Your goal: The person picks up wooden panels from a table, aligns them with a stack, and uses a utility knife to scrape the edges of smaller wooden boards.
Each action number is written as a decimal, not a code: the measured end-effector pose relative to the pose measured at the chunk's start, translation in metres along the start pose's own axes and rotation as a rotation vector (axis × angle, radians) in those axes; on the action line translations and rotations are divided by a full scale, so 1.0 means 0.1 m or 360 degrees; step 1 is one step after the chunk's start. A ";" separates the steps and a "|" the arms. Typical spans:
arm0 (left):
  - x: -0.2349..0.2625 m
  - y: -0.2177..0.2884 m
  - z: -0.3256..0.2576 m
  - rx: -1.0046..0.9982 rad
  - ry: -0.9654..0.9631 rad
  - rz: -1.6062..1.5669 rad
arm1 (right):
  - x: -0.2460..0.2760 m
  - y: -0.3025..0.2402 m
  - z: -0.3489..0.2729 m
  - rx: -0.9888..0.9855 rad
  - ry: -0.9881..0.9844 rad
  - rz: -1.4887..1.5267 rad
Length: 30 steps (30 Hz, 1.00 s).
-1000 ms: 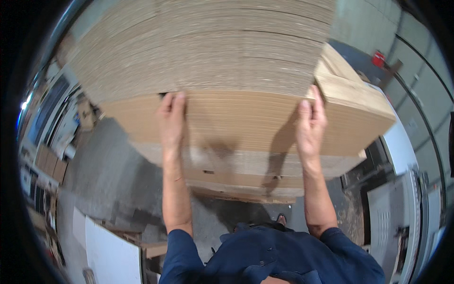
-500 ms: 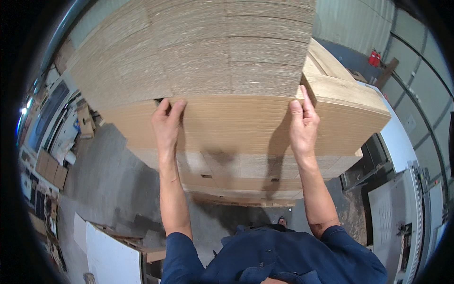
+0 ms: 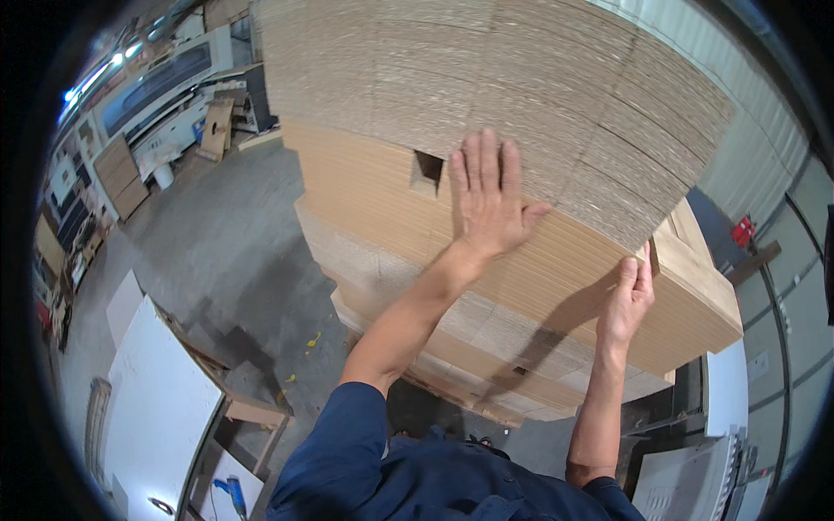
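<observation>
A tall stack of particleboard pieces (image 3: 539,95) with rough speckled edges rises in front of me. Below its upper layers runs a long, smooth, wood-coloured panel (image 3: 565,269). My left hand (image 3: 488,195) lies flat against the stack, fingers apart and pointing up, across the line between panel and particleboard. Just left of it is a dark square gap (image 3: 426,171). Farther right, my right hand (image 3: 625,300) grips the panel's upper edge at the stack's corner, thumb in front; its other fingers are partly hidden. A pale wooden box-like piece (image 3: 695,269) juts out beside that hand.
At lower left stands a white-topped table (image 3: 165,391), with a blue power tool (image 3: 232,495) below its right side. Machinery (image 3: 165,87) lines the far left. A white metal cabinet (image 3: 682,478) is at lower right, and a red fire extinguisher (image 3: 743,230) hangs beyond.
My left hand has let go of the panel's top edge and moved right, now flat on the stack. My right hand stays at the corner. The view has turned left, and the gap shows more.
</observation>
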<state>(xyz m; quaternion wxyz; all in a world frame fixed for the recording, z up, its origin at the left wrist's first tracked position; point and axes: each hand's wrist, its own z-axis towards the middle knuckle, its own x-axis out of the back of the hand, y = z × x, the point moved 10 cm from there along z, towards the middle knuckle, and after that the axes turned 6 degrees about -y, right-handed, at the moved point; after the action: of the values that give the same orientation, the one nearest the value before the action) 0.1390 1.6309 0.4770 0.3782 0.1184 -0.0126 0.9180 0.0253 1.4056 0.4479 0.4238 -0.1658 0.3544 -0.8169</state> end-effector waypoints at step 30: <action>0.84 -1.07 0.67 0.0466 0.0361 -0.0140 | 0.10 0.06 -0.03 -0.0177 0.0039 -0.0181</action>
<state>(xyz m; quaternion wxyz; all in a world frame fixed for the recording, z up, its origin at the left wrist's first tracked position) 0.1701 1.7579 0.5536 0.3957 0.0685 0.1690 0.9001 0.0210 1.3970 0.4415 0.3623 -0.1989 0.3945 -0.8207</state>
